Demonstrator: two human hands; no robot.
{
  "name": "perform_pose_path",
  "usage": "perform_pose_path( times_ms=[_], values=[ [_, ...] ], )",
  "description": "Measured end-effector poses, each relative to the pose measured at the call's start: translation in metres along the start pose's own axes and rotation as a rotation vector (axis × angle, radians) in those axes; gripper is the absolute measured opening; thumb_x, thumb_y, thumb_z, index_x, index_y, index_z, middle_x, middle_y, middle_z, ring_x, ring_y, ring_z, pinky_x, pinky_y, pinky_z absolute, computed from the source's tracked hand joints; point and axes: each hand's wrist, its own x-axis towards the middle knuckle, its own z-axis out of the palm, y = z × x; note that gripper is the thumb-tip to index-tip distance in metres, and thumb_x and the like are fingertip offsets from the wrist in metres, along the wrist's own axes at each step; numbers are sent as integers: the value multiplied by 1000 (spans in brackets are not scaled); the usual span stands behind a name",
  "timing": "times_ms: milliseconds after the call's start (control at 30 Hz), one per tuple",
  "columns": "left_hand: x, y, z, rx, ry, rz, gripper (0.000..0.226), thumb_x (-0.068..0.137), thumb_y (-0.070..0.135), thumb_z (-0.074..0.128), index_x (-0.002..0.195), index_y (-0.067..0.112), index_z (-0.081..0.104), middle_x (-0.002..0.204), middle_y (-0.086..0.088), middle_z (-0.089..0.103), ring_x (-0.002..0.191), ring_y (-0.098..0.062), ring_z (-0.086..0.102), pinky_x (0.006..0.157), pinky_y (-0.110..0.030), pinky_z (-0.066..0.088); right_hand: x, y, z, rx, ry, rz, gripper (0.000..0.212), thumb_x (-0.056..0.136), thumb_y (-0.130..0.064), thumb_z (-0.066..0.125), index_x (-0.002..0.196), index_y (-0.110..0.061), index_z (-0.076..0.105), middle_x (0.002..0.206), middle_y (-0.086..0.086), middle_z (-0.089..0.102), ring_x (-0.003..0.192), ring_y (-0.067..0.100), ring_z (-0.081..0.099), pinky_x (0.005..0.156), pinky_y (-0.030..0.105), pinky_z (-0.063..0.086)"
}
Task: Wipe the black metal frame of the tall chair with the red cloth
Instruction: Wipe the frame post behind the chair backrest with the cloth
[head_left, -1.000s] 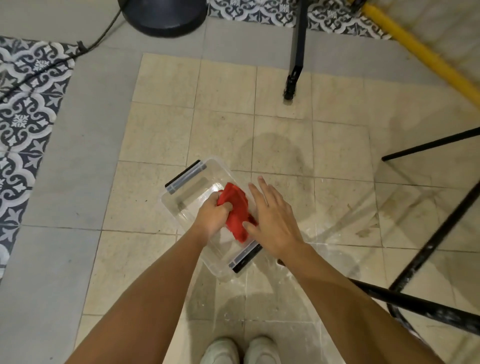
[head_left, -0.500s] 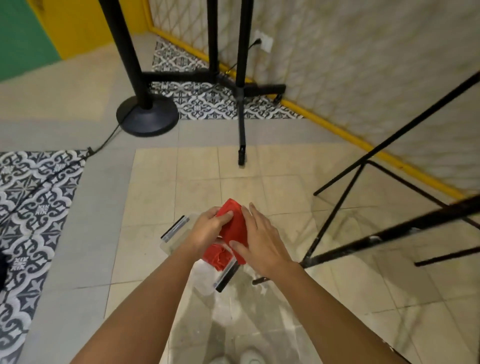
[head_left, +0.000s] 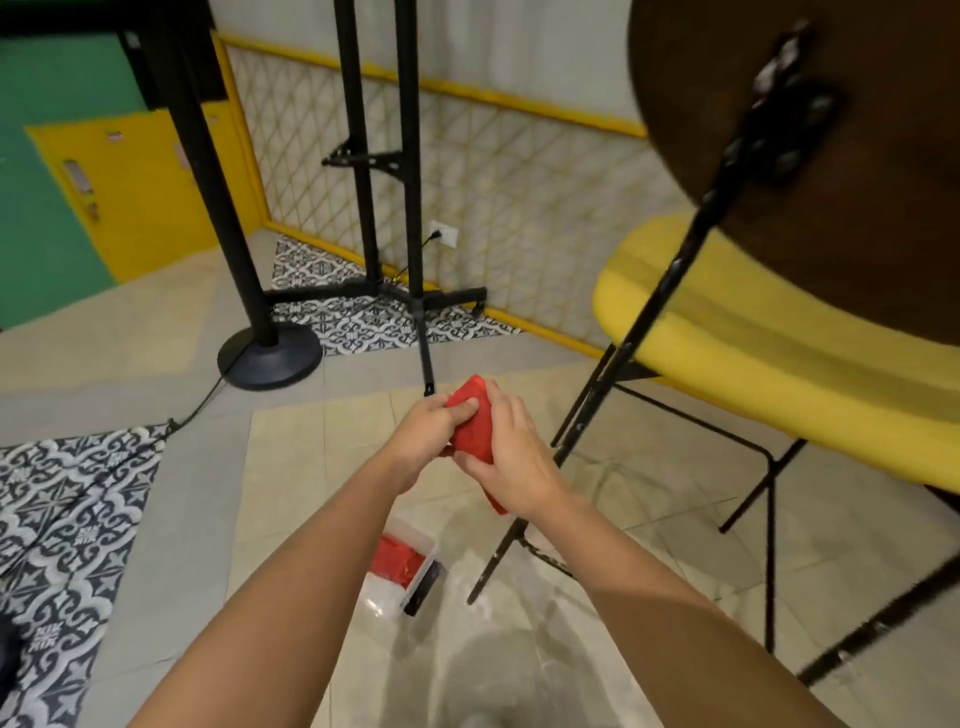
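Cloth: red cloth held up between both hands, just left of the chair.
Left hand: fingers curled on the cloth.
Right hand: closed around the cloth.
Chair frame: black, slanted leg just beside the right hand.
Box: clear, on the floor, red fabric inside.

- Two bare forearms run up from the bottom edge of the view, with no sleeve on either one.
- The left hand has no glove, ring or band that can be seen.
- The right hand is likewise bare, its back turned to the camera.
- Both wrists are uncovered: no watch, strap or bracelet.
- Nails look short and plain, though they are too blurred to be sure.
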Motion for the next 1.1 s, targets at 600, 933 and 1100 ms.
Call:
perform_pose_path(
  times_ms=[600, 933, 1100],
  values=[
    [-68, 154, 124, -96, -32, 382, 30, 95, 33, 53, 120, 18, 56, 103, 6, 62, 85, 1, 55, 62, -10, 43, -49, -20, -207, -141, 375, -52, 84, 91, -17, 53, 149, -28, -6, 148, 6, 30, 111, 32, 55, 80, 42, 49],
    [-68, 194, 147, -234, 38, 474, 33, 96, 42, 43, 117, 18, 49, 95, 8, 53, 89, -8, 47, 77, -24, 38, -34, -30, -269, -729, 716, -277, 71, 73, -36, 78, 127, -17, 36, 93, 12, 56, 59, 23, 61, 36, 29, 46],
    [-53, 210, 149, -263, 90, 461, 42, 98, 48, 34, 124, 19, 49, 111, -3, 56, 100, -18, 48, 85, -31, 36, -21, -36, -284, -809, 782, -323, 65, 76, -36, 75, 130, -18, 45, 92, 14, 57, 58, 25, 59, 37, 29, 46]
  ],
)
